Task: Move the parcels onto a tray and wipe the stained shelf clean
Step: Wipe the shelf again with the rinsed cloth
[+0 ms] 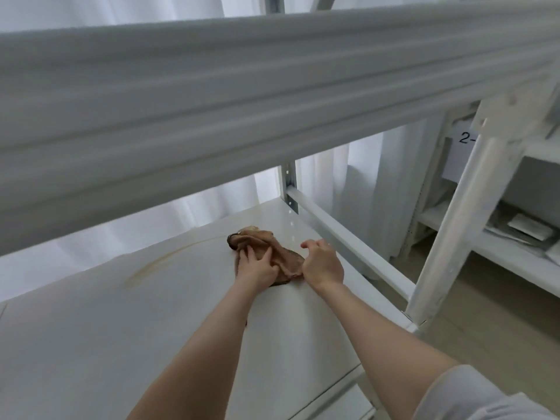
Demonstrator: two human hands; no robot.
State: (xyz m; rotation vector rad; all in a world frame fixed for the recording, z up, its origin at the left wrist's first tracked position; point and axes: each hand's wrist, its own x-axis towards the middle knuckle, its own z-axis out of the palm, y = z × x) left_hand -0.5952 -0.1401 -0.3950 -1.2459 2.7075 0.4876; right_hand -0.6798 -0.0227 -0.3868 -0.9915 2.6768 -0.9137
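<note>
White shelf point(188, 322) carries a brown stain point(151, 266) left of the cloth point(266, 253); your left hand point(257, 265) presses flat on the cloth; your right hand point(322, 263) pinches its edge.

Both bare forearms reach forward. The left hand point(257, 266) lies flat with fingers spread. The right hand point(322, 263) is loosely curled, palm down.

We cannot see the palm of our left hand point(257, 266), which lies flat on the crumpled brown cloth point(266, 251) and covers its near-left part. Our right hand point(322, 263) hides the cloth's right edge. The broad white upper shelf beam point(242, 101) is smeared by blur. The white paper label point(463, 153) is cut by a post, reading only "2-". The grey sleeve point(485, 395) runs off the bottom edge.
</note>
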